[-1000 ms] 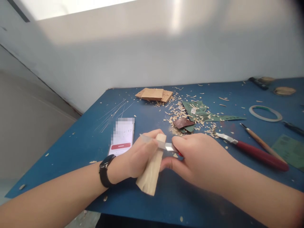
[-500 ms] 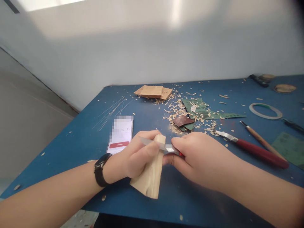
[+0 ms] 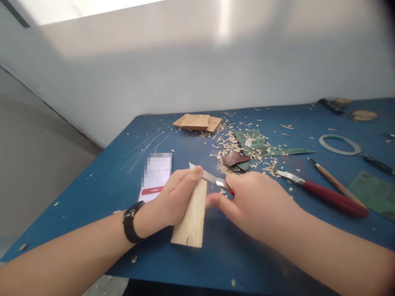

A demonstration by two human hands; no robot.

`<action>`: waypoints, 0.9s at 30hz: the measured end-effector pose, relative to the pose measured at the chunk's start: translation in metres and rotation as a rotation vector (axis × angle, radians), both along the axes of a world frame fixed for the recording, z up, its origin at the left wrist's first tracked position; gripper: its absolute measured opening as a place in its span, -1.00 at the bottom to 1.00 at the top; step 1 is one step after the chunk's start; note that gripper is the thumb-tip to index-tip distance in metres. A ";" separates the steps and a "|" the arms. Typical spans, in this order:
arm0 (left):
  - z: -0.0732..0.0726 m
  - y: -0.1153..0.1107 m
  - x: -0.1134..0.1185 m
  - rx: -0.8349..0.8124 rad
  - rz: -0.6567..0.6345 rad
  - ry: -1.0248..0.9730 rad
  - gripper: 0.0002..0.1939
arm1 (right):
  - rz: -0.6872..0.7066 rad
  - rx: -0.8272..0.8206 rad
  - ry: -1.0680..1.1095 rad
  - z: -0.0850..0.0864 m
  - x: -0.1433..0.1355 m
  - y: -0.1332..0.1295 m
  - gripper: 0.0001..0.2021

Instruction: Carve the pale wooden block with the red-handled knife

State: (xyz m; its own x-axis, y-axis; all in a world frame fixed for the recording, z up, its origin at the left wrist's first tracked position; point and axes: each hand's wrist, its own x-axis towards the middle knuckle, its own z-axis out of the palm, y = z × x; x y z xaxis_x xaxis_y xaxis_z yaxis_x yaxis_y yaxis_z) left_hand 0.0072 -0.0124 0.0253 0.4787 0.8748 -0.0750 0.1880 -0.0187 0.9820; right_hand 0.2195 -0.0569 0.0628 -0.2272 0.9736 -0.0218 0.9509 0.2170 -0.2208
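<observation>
My left hand (image 3: 175, 195) is closed around a pale wooden piece (image 3: 193, 220), which tilts down toward the table's front edge. Its thumb lies up at the far end of the wood, beside the blade. In my right hand (image 3: 256, 201) is a carving knife (image 3: 212, 179) with a bright blade and a bit of red handle showing. The blade crosses the far end of the wood and points up and left. My right thumb reaches to the wood's right edge. Most of the knife handle is hidden inside the right fist.
On the blue table (image 3: 92, 213) lie a phone (image 3: 157, 170), stacked wooden boards (image 3: 196, 122), thin wires (image 3: 143, 146), wood shavings, brown sandpaper (image 3: 234, 159) and green sheets (image 3: 373, 193). To the right are a red-handled hook knife (image 3: 333, 197), a wooden-handled tool (image 3: 335, 181) and a tape roll (image 3: 339, 144).
The knife blade has moved up toward the far end of the wood and now slants more steeply. The wood's near end has shifted slightly up. My left thumb has moved up too.
</observation>
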 end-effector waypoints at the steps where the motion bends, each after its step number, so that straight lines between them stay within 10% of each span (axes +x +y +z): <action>1: 0.001 0.000 -0.001 0.021 -0.017 0.005 -0.33 | 0.000 0.002 0.007 0.000 0.001 0.001 -0.41; 12: -0.001 0.003 -0.008 0.080 -0.281 -0.130 -0.25 | 0.261 -0.006 0.155 -0.015 0.004 -0.001 -0.54; 27: -0.005 -0.004 0.000 -0.034 -0.118 -0.154 -0.41 | 0.011 -0.007 0.019 -0.015 -0.005 -0.007 -0.53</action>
